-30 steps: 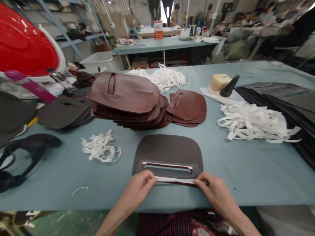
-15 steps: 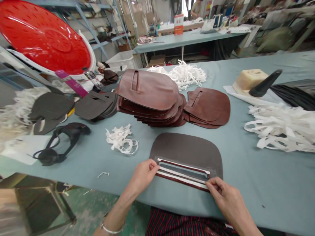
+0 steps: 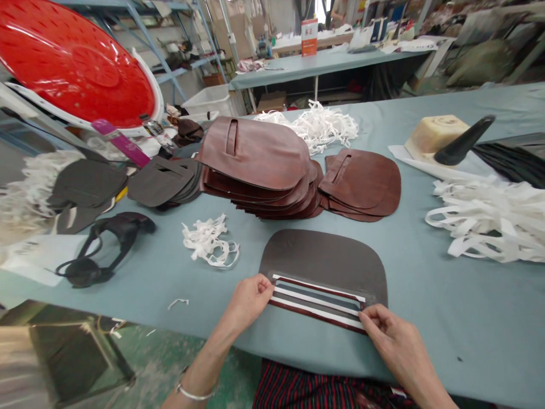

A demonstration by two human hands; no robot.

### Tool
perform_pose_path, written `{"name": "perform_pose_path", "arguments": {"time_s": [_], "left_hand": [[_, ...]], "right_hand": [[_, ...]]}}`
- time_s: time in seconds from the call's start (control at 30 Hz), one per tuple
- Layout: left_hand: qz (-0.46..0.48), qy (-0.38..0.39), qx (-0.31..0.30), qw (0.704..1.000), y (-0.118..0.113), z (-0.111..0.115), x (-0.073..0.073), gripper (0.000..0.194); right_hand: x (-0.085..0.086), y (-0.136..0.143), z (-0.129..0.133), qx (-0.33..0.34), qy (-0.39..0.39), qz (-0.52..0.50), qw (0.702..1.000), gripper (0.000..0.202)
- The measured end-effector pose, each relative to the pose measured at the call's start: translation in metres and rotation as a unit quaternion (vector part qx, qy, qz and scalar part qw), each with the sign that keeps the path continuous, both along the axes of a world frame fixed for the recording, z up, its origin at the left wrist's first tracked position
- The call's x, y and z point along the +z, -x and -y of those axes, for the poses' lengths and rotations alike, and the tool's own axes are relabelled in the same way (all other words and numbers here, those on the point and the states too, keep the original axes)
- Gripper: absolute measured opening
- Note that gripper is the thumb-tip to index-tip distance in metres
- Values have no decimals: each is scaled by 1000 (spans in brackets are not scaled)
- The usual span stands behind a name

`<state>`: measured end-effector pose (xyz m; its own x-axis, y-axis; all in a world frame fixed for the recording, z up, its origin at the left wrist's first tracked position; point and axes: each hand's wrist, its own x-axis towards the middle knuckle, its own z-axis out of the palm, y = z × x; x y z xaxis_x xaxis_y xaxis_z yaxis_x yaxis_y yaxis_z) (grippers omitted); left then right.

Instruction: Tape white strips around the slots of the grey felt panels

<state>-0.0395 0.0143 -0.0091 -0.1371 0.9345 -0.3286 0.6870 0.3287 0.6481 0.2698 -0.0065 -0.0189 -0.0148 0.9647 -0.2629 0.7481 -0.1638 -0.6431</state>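
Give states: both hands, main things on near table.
Middle white strip: straight between the hands
Left hand: fingertips closed at strip's left end
Right hand: fingertips closed at strip's right end
Dark panel: flat, slotted
Large brown stack: uneven, top piece slotted
Small brown stack: fanned
Small white pile: loose, tangled
Large white pile: loose, looped
Black tapered object: tilted

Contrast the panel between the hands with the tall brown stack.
The panel lies flat; the tall brown stack has many layers. The panel's upward face is dull dark grey; the stack's is shinier, reddish brown. White strips edge the panel's slot; none show at the stack's. Both have rounded corners.
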Motion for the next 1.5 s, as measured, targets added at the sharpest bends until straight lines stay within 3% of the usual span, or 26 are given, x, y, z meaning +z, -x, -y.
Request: {"name": "perform_pose_path", "arguments": {"time_s": [0.33, 0.47, 0.6, 0.77, 0.93, 1.13, 1.3, 1.5], "left_hand": [[-48, 3, 7, 999, -4, 1, -3, 17], [-119, -81, -3, 990, -13, 9, -2, 10], [-220, -225, -70, 947, -20, 21, -9, 11], [-310, -288, -156, 893, -20, 38, -16, 25], [-375, -244, -233, 863, -29, 55, -7, 44], [-410, -194, -223, 863, -49, 60, -4, 50], [-408, -197, -205, 868, -55, 62, -8, 53], [-361, -231, -231, 874, -60, 63, -19, 62]], "right_hand": [[-1, 1, -2, -4, 7, 15, 1000, 33], [1, 1, -1, -9, 3, 8, 1000, 28], [6, 3, 0, -22, -9, -6, 1000, 21], [9, 5, 1, -57, -19, -16, 998, 17], [8, 7, 1, -70, -17, -3, 997, 14], [6, 12, -1, -68, -27, 56, 996, 13], [7, 13, -1, -68, -25, 88, 993, 12], [8, 15, -3, -54, -20, 142, 988, 12]]}}
